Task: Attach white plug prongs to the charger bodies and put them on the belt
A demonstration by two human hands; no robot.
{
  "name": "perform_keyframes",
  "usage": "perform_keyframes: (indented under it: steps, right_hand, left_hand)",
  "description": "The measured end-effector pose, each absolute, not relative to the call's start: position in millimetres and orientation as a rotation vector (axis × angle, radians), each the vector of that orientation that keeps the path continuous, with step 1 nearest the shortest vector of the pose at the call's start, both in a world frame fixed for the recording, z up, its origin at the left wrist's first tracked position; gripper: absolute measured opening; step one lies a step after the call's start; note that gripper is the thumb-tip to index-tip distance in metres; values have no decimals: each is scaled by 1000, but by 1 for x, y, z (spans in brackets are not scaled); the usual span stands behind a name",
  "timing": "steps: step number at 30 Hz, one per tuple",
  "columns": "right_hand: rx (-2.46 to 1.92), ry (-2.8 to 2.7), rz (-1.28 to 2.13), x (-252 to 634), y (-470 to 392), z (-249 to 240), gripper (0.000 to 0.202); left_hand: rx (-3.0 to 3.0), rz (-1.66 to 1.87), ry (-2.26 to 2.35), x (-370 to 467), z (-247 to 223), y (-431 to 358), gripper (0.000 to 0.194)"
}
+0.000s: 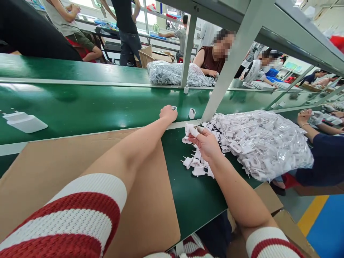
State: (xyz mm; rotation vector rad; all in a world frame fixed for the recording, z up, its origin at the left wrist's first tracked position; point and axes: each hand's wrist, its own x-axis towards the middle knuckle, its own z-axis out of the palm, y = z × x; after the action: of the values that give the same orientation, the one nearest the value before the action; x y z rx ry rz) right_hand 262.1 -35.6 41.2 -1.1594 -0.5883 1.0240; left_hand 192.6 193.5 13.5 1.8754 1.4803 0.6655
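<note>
The right hand (209,144) pinches a white plastic plug piece (190,129) above the far edge of the green desk (192,200). The left hand (168,114) is closed on a small white block (174,108), over the glossy green belt (107,104), near its near edge.

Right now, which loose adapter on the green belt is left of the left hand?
The far-left adapter, alone on that side; the other loose adapters there lie right of the left hand.

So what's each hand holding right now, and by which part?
The right hand pinches a white plastic plug piece by its palm-side end. The left hand seems to grip a small, dark-ended white plastic block; exactly where is hidden.
</note>
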Motion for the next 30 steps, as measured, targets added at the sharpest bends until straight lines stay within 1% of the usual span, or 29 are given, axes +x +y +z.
perform_keyframes:
  steps: [2,4,9,12,14,17,18,19,21,23,30]
  right_hand:
    - [-1204,-623,935,265,-35,43,44]
    - [-1242,-696,810,268,-36,45,39]
    - [-1298,-1058,548,260,-45,46,28]
    - [-1372,-1331,435,245,-58,45,24]
    - [-1390,-1526,339,234,-67,45,22]
    - [-1358,-1756,195,222,-77,45,20]
    - [-1340,-1813,169,219,-78,44,20]
    - [-1321,-1860,151,216,-79,43,21]
    - [-1305,-1936,129,212,-79,40,24]
    - [-1315,-2004,101,209,-78,38,26]
    - [-1261,-2181,59,202,-82,37,31]
  left_hand:
    - [1973,668,1369,178,16,185,35]
    - [2063,665,1243,154,19,168,35]
    - [2219,626,940,67,26,92,45]
    - [2251,548,829,24,26,40,46]
    - [2171,523,819,8,21,13,48]
    - [1980,621,812,-2,8,-9,58]
    - [1945,653,793,-4,4,-11,57]
    - [1929,669,770,-4,0,-12,51]
    - [1914,667,731,-4,-3,-12,34]
    - [1876,670,725,-3,-2,-11,26]
    - [1905,656,702,-2,0,-9,21]
